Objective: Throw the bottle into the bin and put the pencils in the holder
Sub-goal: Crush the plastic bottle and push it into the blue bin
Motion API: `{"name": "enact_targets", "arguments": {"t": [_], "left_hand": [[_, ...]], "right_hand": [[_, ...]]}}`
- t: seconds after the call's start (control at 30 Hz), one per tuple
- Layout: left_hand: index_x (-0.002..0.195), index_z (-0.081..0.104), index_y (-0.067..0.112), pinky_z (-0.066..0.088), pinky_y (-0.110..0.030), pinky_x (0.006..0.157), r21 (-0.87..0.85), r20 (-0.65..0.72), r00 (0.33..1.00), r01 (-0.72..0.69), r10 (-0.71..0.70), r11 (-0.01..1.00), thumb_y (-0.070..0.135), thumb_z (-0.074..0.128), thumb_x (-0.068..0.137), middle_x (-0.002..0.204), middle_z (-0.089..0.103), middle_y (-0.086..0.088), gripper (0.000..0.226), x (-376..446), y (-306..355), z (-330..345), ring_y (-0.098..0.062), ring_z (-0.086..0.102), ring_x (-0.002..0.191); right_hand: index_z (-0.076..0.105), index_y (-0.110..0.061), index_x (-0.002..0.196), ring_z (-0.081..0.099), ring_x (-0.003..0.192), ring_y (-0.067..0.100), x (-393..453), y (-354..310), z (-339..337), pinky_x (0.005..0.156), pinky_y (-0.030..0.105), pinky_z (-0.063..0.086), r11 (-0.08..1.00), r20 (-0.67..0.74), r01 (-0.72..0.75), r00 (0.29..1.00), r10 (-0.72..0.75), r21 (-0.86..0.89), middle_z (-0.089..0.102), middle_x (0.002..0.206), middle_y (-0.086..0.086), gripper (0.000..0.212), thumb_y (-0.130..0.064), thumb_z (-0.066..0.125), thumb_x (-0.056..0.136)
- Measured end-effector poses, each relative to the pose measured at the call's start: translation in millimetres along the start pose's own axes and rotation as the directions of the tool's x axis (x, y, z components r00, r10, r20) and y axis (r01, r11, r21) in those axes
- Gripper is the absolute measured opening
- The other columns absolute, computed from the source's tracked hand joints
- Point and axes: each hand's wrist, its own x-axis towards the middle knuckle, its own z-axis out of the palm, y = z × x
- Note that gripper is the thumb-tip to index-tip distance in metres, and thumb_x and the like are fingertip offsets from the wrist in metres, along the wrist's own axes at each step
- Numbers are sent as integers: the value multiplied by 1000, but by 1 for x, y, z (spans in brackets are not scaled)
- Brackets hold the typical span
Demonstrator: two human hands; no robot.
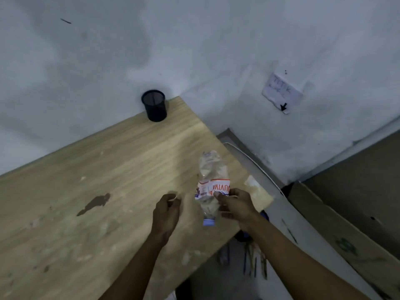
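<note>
My right hand (234, 204) grips a crushed clear plastic bottle (212, 169) around its orange and white label, blue cap pointing toward me, above the right part of the wooden table (97, 191). Just left of the bottle, my left hand (166, 210) hovers over the table with fingers curled loosely and nothing in it. A black mesh pencil holder (154, 105) stands at the table's far corner against the wall. Several pencils (255, 263) lie on the floor below the table's right edge, blurred. No bin is clearly seen.
A flat cardboard sheet (346, 230) leans at the right by a dark wall panel. A white cable (259, 165) runs along the floor by the wall. A paper note (281, 93) with an arrow is stuck on the wall. A dark stain (95, 203) marks the tabletop.
</note>
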Motion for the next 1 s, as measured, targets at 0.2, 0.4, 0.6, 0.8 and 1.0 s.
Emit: {"name": "enact_targets", "arguments": {"t": [0.2,0.4,0.6,0.8,1.0], "left_hand": [[99,65,22,54,-49,87,-18,-9,999,-41,41,999,39,58,78,97,72,-11,29,-44,-7,82,-34,68,92],[86,63,30,53,-49,81,-56,-79,997,-28,23,998,41,56,73,92,72,-10,19,-91,-13,178,-35,68,89],[86,61,19,43,-31,64,-29,-71,996,-63,61,998,20,57,93,78,64,-7,9,-141,-8,263,-22,57,71],[98,63,17,49,-35,74,-17,-43,998,47,-48,999,18,56,91,95,69,-11,10,-160,-40,316,-31,66,87],[104,62,12,56,-41,76,45,-9,997,79,-78,996,19,55,94,95,67,-10,14,-140,-85,352,-30,67,86]], "right_hand": [[66,-7,91,66,66,25,-13,30,-105,62,35,57,999,-30,20,999,-19,45,72,85,11,20,-18,78,79],[67,-6,94,70,78,33,-3,72,-217,75,52,57,999,59,43,997,-43,-1,73,96,18,20,-16,77,79],[63,-8,87,62,46,5,0,114,-304,44,20,50,1000,128,16,992,-18,13,66,74,3,8,-5,69,85],[62,1,97,66,73,26,13,168,-345,69,37,56,996,91,-90,992,90,-2,71,97,22,27,-8,78,77],[66,0,94,67,74,21,51,222,-351,66,29,57,993,47,-118,992,117,18,72,91,15,27,6,78,71]]}}
